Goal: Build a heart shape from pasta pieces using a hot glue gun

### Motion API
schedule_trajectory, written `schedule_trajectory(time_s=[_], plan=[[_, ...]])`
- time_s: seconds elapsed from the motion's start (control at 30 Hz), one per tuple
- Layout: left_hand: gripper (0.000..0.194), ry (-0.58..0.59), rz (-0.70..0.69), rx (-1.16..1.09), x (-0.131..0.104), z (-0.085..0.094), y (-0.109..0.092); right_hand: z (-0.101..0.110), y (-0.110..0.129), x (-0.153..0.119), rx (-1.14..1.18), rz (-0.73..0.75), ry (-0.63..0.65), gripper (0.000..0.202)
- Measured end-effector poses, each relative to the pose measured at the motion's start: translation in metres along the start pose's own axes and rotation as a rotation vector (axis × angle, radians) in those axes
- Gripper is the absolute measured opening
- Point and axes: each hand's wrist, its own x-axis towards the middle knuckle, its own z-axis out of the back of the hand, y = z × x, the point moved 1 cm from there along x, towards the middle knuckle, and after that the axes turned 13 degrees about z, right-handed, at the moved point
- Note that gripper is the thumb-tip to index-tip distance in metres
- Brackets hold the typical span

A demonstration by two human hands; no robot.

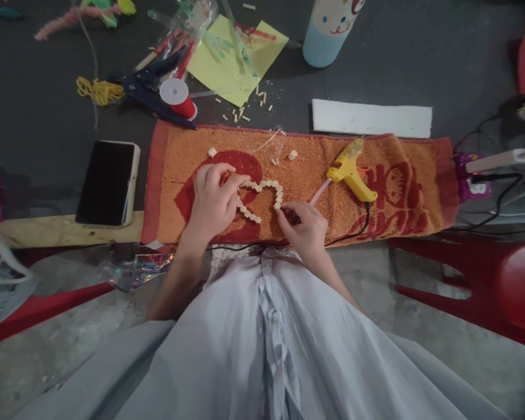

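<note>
A partly open heart outline [279, 192] built from small cream pieces lies over an orange towel [308, 172]. My left hand [214, 198] pinches its left side between thumb and fingers, covering part of it. At the lower right end, the fingertips of my right hand [305, 226] are closed on the outline. A gap separates that end from the lower left strand. Two small cream clusters, one on the left [212, 152] and one on the right [293, 155], sit above the heart. To the right lies a yellow glue gun [350, 169] with a clear glue stick in it.
Beyond the towel are a red thread spool [184, 105], dark blue-handled pliers [146, 90], yellow paper [227, 58], several cut stick bits [241, 112], a white strip [371, 118] and a bottle [328, 35]. A phone [109, 182] lies left. The glue gun's cord [363, 224] runs along the front edge.
</note>
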Motion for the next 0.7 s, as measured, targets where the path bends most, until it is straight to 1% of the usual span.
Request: schedule_trajectory(time_s=[0.13, 0.27, 0.43, 0.57, 0.7], plan=[[0.037, -0.017, 0.006, 0.017, -0.002, 0.002, 0.003, 0.000, 0.000, 0.000, 0.001, 0.005, -0.003, 0.017], [0.038, -0.062, 0.001, 0.001, -0.003, 0.005, 0.006, 0.000, 0.000, 0.000, 0.008, 0.020, -0.020, 0.017], [0.040, -0.040, 0.004, 0.014, -0.007, 0.009, 0.011, 0.000, 0.000, 0.000, 0.008, 0.005, -0.016, 0.016], [0.041, -0.064, -0.002, -0.001, -0.011, 0.010, 0.015, 0.000, 0.000, 0.000, 0.016, 0.008, -0.013, 0.017], [0.041, -0.061, 0.009, 0.000, -0.016, 0.009, 0.018, 0.000, 0.000, 0.000, 0.008, -0.017, 0.002, 0.017]])
